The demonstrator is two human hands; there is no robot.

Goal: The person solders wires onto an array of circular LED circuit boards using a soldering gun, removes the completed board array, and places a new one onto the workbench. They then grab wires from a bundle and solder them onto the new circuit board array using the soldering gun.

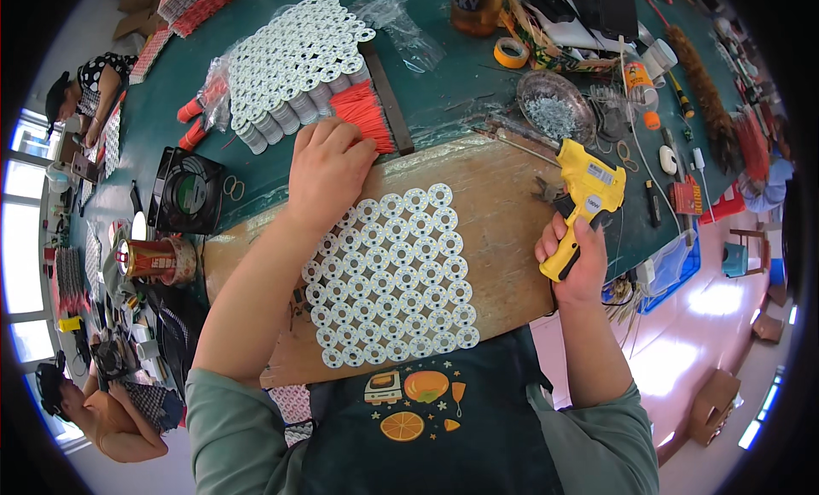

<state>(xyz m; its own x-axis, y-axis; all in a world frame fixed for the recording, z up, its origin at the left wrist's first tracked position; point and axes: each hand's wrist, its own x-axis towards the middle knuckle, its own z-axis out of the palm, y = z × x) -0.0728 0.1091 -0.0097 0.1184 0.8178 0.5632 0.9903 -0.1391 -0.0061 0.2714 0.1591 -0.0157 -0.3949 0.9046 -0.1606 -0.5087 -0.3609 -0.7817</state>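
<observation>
My left hand (328, 166) reaches over the near end of a bundle of thin red wires (363, 111), its fingers bent and closed on the wire ends; the fingertips are partly hidden. A panel of round white circuit boards (392, 277), joined in rows, lies flat on the brown board below that hand. In my right hand (580, 260) is a yellow soldering gun (590, 183), gripped by its handle. Its metal tip points up and left, over the board's far edge. Beside the wires stands a thick stack of similar white panels (294, 55).
A dark metal bar (388, 111) flanks the wires. Farther right are a metal dish (554, 107) of small pale pieces, yellow tape (510, 53) and an orange-capped bottle (640, 85). A black fan (186, 192) and a red can (149, 258) stand left. Two people sit at far left.
</observation>
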